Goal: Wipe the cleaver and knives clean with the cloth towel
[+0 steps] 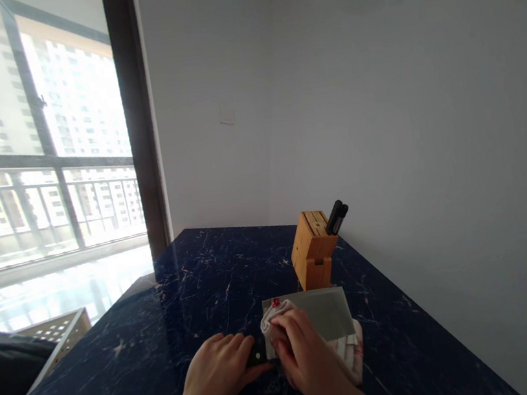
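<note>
Pinning cleaver [326, 313] handle flat under left hand [219, 373]; right hand [299, 349] clutching cloth [280, 316] against blade, beside left.

A cleaver [326, 313] lies flat on the counter [172, 315], on a cloth [351, 352]. The left hand [219, 370] rests at its 9 o'clock, over the handle; the right hand [301, 346] sits on the blade's left part with a bunch of cloth. A knife block [313, 249] stands just beyond at 12 o'clock, near the wall [431, 134] at 3 o'clock. A window [32, 125] lies at 10 o'clock.
</note>
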Demonstrator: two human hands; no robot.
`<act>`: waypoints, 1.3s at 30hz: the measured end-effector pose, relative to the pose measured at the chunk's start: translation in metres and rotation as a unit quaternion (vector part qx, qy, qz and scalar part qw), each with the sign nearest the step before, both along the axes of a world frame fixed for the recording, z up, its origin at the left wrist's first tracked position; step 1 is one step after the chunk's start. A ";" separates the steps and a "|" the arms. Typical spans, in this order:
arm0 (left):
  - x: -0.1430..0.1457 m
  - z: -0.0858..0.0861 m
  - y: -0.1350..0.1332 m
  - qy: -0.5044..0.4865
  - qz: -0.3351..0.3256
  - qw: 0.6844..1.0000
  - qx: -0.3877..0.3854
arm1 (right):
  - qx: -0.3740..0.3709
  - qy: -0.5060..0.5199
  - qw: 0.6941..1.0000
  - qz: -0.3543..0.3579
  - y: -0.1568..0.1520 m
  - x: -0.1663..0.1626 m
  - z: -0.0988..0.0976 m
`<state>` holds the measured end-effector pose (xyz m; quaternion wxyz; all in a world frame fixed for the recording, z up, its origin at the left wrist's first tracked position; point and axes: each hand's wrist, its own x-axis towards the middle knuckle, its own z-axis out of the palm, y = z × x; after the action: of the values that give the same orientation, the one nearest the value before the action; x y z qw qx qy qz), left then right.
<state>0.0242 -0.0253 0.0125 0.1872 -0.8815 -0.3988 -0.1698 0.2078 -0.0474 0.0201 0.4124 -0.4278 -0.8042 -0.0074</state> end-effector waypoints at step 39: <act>-0.001 0.004 -0.001 -0.067 0.035 0.996 -0.044 | -0.011 0.026 1.000 0.006 -0.007 -0.013 -0.002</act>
<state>0.0232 -0.0263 0.0167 0.1273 -0.8612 -0.4478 -0.2040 0.1947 -0.0544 0.0176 0.4283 -0.4276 -0.7959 0.0144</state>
